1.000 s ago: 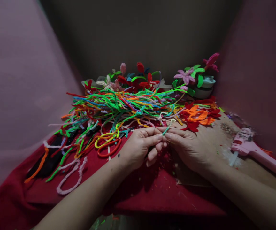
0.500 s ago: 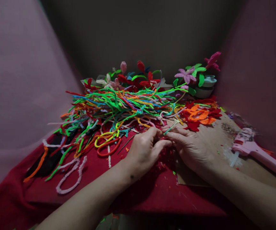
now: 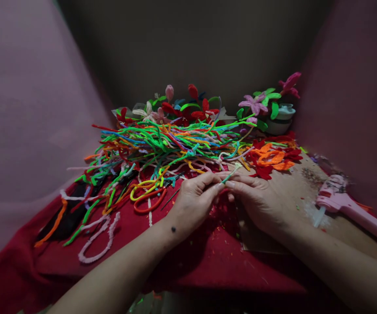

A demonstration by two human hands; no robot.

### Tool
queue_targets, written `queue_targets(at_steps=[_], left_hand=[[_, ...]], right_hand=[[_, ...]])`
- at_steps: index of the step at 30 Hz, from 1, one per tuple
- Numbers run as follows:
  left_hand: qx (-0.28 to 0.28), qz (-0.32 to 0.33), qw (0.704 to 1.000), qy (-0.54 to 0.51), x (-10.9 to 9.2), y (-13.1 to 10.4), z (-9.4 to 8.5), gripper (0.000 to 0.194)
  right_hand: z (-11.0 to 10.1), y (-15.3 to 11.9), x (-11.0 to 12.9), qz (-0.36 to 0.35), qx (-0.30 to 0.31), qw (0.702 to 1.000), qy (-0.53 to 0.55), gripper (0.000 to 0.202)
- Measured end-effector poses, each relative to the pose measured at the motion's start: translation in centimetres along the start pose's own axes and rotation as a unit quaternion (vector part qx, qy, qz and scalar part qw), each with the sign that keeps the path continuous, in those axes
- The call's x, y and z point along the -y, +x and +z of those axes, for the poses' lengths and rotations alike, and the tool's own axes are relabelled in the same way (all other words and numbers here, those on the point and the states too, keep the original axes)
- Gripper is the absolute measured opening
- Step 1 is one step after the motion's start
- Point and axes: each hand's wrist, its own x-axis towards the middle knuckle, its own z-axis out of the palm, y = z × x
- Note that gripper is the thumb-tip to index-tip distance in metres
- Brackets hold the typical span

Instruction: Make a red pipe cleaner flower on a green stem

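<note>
A thin green stem (image 3: 230, 175) with a pale, splayed tip slants up between my hands, over the edge of a cardboard sheet. My left hand (image 3: 197, 198) pinches its lower end between thumb and fingers. From the right, my right hand (image 3: 257, 198) meets it, thumb and fingertips closed on the same stem. The fingertips of both hands touch or nearly touch. A thin dark wire (image 3: 169, 199) shows just left of my left hand; whether it joins the stem is hidden.
Behind my hands lies a heap of coloured pipe cleaners (image 3: 162, 139). Orange fuzzy petals (image 3: 270, 157) and a pink glue gun (image 3: 348, 205) rest on cardboard (image 3: 289, 192) at right. Fuzzy flowers (image 3: 254, 103) stand at the back. Red cloth (image 3: 208, 266) covers the front.
My left hand has rolled slightly and its thumb has come up against the stem. My right thumb has also closed in, and the stem's pale tip has shifted slightly left.
</note>
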Motion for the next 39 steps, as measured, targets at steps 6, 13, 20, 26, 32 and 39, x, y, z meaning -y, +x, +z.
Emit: queue_targets(at_steps=[6, 13, 20, 26, 32, 39], left_hand=[[0.032, -0.078, 0.991, -0.108, -0.3, 0.1, 0.0, 0.016], [0.053, -0.147, 0.971, -0.178, -0.8, 0.2, -0.1, 0.019], [0.082, -0.183, 0.955, -0.219, -0.2, 0.3, -0.2, 0.016], [0.081, -0.176, 0.958, -0.211, 0.0, 0.4, -0.1, 0.016], [0.117, -0.172, 0.938, -0.277, 0.4, 0.3, -0.1, 0.02], [0.156, -0.189, 0.893, -0.378, 1.0, 0.3, -0.4, 0.011]], right_hand=[[0.0, -0.2, 0.1, 0.0, 0.018, 1.0, -0.004, 0.01], [-0.3, -0.2, 0.0, 0.004, 0.052, 0.999, -0.004, 0.014], [-0.5, 0.0, -0.4, -0.014, 0.026, 0.999, -0.031, 0.014], [-0.3, -0.1, -0.1, -0.021, 0.035, 0.999, -0.014, 0.012], [0.2, -0.2, 0.1, 0.021, 0.033, 0.997, 0.07, 0.012], [0.3, -0.3, 0.3, 0.057, 0.029, 0.991, 0.121, 0.009]])
